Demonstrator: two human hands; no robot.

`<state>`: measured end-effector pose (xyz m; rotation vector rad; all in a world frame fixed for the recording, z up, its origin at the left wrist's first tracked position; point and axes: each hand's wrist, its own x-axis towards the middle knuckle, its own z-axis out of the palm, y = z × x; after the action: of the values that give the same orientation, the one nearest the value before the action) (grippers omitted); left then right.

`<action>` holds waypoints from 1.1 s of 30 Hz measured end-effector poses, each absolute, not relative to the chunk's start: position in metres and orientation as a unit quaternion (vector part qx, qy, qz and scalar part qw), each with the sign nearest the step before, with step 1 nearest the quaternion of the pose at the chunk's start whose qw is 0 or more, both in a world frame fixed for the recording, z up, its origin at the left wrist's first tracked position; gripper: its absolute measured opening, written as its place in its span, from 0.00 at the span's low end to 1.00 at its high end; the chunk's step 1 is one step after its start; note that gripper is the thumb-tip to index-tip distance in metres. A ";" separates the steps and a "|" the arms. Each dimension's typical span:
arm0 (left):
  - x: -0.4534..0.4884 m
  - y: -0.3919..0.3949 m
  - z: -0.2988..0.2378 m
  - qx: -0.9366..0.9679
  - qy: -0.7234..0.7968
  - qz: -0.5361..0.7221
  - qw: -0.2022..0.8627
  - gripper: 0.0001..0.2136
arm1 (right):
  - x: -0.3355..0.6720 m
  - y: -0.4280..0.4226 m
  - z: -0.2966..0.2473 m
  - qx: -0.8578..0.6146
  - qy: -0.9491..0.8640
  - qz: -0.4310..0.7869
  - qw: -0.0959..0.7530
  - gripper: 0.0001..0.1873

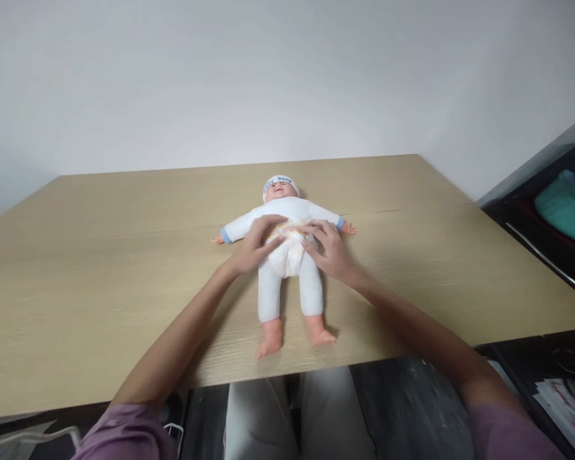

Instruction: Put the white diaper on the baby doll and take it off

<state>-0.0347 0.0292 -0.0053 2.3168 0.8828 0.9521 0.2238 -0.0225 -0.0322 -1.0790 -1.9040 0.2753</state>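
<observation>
A baby doll (287, 207) lies on its back with its head away from me and its feet toward me. It wears a white suit with blue cuffs, a lettered white headband, and a white diaper (287, 259) with a coloured waistband over the suit. My left hand (257, 245) rests on the diaper's left side at the waist, thumb and fingers apart. On the opposite side, my right hand (330, 249) touches the waistband with bent fingers, its thumb held apart from them. Parts of the waistband's sides are hidden beneath both hands.
The doll lies on a light wooden table (124, 275) that meets a pale wall (249, 83) at the back. A dark shelf on the right holds a green cloth bundle (568, 204). Papers (563, 409) lie below the table's right front edge.
</observation>
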 end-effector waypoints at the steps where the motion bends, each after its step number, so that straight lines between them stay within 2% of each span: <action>1: -0.047 0.027 -0.013 0.835 0.335 0.368 0.234 0.20 | 0.225 -0.029 -0.032 -0.436 -0.782 0.096 0.436 0.20; 5: -0.089 0.022 -0.047 0.811 0.414 0.376 0.170 0.18 | 0.213 -0.044 -0.020 -0.457 -0.784 0.051 0.418 0.23; 8: -0.107 0.021 -0.064 0.795 0.500 0.325 0.114 0.18 | 0.187 -0.041 -0.002 -0.445 -0.798 0.030 0.406 0.19; 13: -0.114 0.018 -0.067 0.759 0.597 0.237 0.107 0.15 | 0.136 -0.011 0.013 -0.451 -0.845 0.008 0.288 0.11; 16: -0.115 0.019 -0.062 0.730 0.604 0.263 0.183 0.14 | 0.121 0.007 0.006 -0.491 -0.840 0.002 0.232 0.07; 21: -0.120 0.031 -0.055 0.656 0.584 0.333 0.344 0.20 | 0.121 0.016 -0.002 -0.512 -0.829 0.015 0.224 0.09; 23: -0.119 0.038 -0.049 0.647 0.561 0.349 0.380 0.23 | 0.121 0.016 -0.002 -0.512 -0.828 0.018 0.225 0.12; 28: -0.098 0.052 -0.027 0.598 0.485 0.416 0.484 0.28 | 0.121 0.015 -0.001 -0.509 -0.824 0.046 0.245 0.27; 31: -0.071 0.049 -0.015 0.595 0.419 0.415 0.546 0.29 | 0.122 0.015 0.002 -0.512 -0.818 0.065 0.255 0.31; 33: -0.055 0.045 -0.011 0.618 0.393 0.410 0.544 0.27 | 0.123 0.016 0.005 -0.512 -0.816 0.078 0.255 0.31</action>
<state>-0.0554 0.0449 -0.0111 1.4674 0.9334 0.9721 0.1234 0.0159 0.0047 -1.3913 -2.2171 0.2107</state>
